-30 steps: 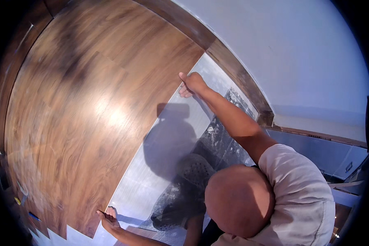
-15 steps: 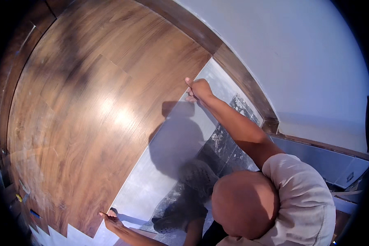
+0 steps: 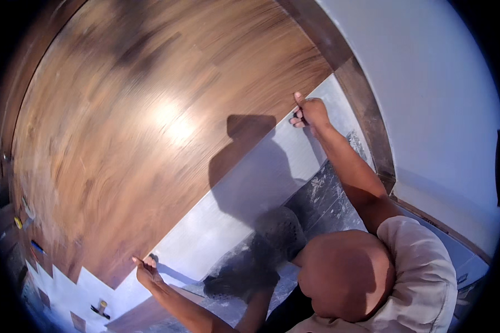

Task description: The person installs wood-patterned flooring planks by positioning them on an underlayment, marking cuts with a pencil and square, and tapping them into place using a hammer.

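A wood-look floor plank [image 3: 205, 180] forms the near edge of the laid brown floor, with a pale underlay sheet [image 3: 189, 238] running alongside it. At the plank's lower left end, my left hand [image 3: 148, 273] pinches this edge between thumb and fingers. Farther up at the right, my right hand [image 3: 312, 112] is closed at the same edge, thumb on top and fingers curled by the underlay; how far they reach beneath the plank is hidden. My bent bare knee [image 3: 344, 275] and a dark perforated shoe [image 3: 280, 228] are close to the underlay.
A white wall [image 3: 428, 83] with a brown skirting strip [image 3: 364, 102] curves along the right. Dark, white-stained tiles [image 3: 325, 194] lie beyond the underlay. A hammer [image 3: 100, 308] rests at lower left, near another brown plank [image 3: 141, 313]. Something yellow [image 3: 19, 222] and something blue [image 3: 37, 246] lie farther left.
The view has shifted, so the floor and right hand appear farther right and the left hand higher. The hammer has come into view. Both hands stay at the plank's edge.
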A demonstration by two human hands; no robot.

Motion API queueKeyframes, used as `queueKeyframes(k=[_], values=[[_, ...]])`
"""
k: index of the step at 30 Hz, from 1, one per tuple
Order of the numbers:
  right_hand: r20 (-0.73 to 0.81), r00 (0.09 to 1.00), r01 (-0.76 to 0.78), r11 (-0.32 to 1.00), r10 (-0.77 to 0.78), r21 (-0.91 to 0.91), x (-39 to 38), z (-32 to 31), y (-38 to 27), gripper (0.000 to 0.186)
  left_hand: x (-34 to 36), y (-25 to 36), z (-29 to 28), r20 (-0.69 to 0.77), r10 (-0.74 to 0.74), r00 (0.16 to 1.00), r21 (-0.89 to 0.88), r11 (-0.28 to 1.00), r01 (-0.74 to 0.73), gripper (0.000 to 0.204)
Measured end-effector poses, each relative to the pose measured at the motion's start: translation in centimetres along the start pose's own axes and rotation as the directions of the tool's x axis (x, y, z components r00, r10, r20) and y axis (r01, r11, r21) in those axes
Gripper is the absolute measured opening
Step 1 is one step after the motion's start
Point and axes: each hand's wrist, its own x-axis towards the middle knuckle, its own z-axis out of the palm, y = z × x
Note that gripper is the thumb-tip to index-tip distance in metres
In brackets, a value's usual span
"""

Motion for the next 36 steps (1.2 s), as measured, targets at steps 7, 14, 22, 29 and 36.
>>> queueKeyframes(k=[7, 14, 22, 29, 36], values=[[0.022, 1.000, -0.020, 0.992, 0.023, -0.122, 0.0, -0.2, -0.4, 0.049, -0.8, 1.2, 0.4, -0.053, -0.032, 0.998, 0.278, 0.959, 0.045, 0.042], [-0.062, 0.998, -0.017, 0.998, 0.013, -0.054, -1.0, 0.4, -1.1, 0.047, -1.7, 1.0, -0.1, -0.174, 0.038, 0.984, 0.215, 0.977, 0.001, 0.042], [-0.063, 0.997, -0.043, 0.994, 0.037, -0.098, -0.3, 0.5, -0.8, 0.048, -1.0, 0.4, 1.2, -0.088, 0.008, 0.996, 0.181, 0.983, 0.008, 0.042], [-0.086, 0.996, -0.047, 0.993, 0.038, -0.105, -0.8, 0.3, -1.1, 0.050, -2.0, 0.7, 1.4, -0.154, 0.032, 0.987, 0.205, 0.979, 0.000, 0.044], [-0.051, 0.998, -0.029, 0.997, 0.025, -0.072, -0.2, 0.6, -0.4, 0.051, -0.9, 0.2, 0.8, -0.045, 0.002, 0.999, 0.097, 0.995, 0.003, 0.044]])
